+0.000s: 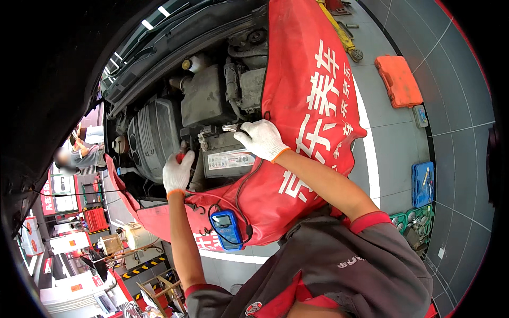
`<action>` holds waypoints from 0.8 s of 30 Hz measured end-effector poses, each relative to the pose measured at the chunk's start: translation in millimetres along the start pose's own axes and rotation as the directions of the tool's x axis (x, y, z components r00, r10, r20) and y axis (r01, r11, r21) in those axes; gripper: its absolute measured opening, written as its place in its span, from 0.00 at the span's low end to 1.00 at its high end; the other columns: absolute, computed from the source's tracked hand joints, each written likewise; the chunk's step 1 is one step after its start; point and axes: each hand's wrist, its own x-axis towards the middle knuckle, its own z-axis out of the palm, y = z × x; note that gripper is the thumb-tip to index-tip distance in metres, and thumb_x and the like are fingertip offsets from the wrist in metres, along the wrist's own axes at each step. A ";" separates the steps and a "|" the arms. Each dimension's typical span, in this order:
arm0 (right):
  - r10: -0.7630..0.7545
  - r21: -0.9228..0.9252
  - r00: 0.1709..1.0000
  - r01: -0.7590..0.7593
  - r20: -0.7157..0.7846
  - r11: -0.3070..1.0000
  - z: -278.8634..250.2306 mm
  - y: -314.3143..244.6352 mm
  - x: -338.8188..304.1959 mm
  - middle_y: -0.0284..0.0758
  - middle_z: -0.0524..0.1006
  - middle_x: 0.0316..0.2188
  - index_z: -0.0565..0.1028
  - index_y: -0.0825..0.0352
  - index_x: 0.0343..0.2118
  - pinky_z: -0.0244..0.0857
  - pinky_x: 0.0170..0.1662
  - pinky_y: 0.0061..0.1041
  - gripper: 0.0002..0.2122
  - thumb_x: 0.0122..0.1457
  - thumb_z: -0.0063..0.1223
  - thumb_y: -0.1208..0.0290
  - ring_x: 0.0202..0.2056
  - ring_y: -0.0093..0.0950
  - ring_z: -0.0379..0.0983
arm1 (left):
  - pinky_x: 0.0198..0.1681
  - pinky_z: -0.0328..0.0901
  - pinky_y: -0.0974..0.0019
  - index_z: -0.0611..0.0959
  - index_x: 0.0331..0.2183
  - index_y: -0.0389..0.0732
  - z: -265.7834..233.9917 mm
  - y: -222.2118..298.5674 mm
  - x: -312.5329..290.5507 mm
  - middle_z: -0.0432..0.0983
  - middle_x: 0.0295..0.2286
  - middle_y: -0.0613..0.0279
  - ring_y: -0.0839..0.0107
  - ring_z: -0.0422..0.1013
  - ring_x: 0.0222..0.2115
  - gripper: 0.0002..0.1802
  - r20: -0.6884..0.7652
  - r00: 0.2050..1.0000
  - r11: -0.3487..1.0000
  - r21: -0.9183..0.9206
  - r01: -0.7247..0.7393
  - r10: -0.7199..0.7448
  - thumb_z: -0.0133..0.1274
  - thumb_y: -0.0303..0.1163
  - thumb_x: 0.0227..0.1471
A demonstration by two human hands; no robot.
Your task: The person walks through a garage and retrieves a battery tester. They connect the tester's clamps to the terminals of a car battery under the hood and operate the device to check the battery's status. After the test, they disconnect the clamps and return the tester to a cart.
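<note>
A car battery [229, 162] with a white label sits in the open engine bay. My right hand [262, 139], in a white knit glove, is closed at the battery's far right corner. Metal clamp jaws [229, 128] stick out from its fingers, and a black cable runs down from it. At the battery's left side, my gloved left hand [177, 172] is closed around a red clamp [181, 157], mostly hidden by the fingers. Whether either clamp touches a battery post is too small to tell. A blue battery tester [227, 229] with a screen lies on the red fender cover [286, 175], joined to the cables.
The engine cover [155, 139] is left of the battery, with a black air box [204, 98] beyond it. An orange case [398, 81], a blue case [422, 184] and a yellow jack handle [342, 33] are on the floor at right. Another person [87, 156] stands far left.
</note>
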 end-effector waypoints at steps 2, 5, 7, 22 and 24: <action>0.031 0.025 1.000 -0.031 -0.001 0.999 -2.5 -0.3 0.7 0.45 0.76 0.19 0.75 0.67 0.24 0.67 0.32 0.43 0.18 0.59 0.49 0.54 0.26 0.46 0.75 | 0.34 0.65 0.63 0.76 0.29 0.30 -4.6 -3.5 -29.8 0.70 0.20 0.53 0.67 0.66 0.24 0.27 -0.199 0.980 0.953 -0.300 -0.040 -0.022 0.60 0.49 0.47; -0.039 0.184 0.997 0.050 -0.065 0.982 -3.7 -5.1 -0.6 0.45 0.76 0.22 0.77 0.66 0.27 0.67 0.33 0.43 0.14 0.58 0.51 0.58 0.28 0.45 0.75 | 0.33 0.61 0.68 0.74 0.32 0.33 -23.0 -7.7 -87.2 0.68 0.26 0.67 0.75 0.61 0.27 0.16 -0.373 0.902 0.747 -0.658 -0.091 -0.219 0.56 0.38 0.53; -0.089 0.260 0.992 0.111 -0.093 0.959 -6.2 -27.4 -11.5 0.45 0.76 0.24 0.78 0.67 0.31 0.66 0.34 0.42 0.11 0.58 0.52 0.63 0.29 0.45 0.74 | 0.34 0.61 0.69 0.73 0.34 0.34 -13.8 -24.6 -121.4 0.68 0.28 0.66 0.75 0.62 0.29 0.12 -0.518 0.812 0.574 -0.763 -0.298 -0.268 0.53 0.34 0.54; -0.762 0.486 0.272 0.635 0.587 0.601 44.9 -185.3 -149.7 0.39 0.77 0.33 0.78 0.67 0.23 0.71 0.34 0.32 0.09 0.50 0.52 0.67 0.35 0.33 0.75 | 0.41 0.70 0.59 0.82 0.30 0.38 94.8 -84.1 -269.0 0.77 0.31 0.60 0.69 0.72 0.36 0.14 0.155 0.695 -0.481 -0.824 -0.301 -0.702 0.52 0.40 0.57; -0.697 0.334 0.262 0.731 0.667 0.595 26.5 -204.7 -118.7 0.39 0.77 0.29 0.78 0.65 0.19 0.70 0.37 0.35 0.08 0.47 0.53 0.67 0.35 0.34 0.75 | 0.39 0.70 0.62 0.82 0.31 0.39 98.8 -78.5 -263.8 0.76 0.29 0.60 0.66 0.73 0.33 0.12 0.143 0.550 -0.428 -0.792 -0.435 -0.823 0.52 0.37 0.57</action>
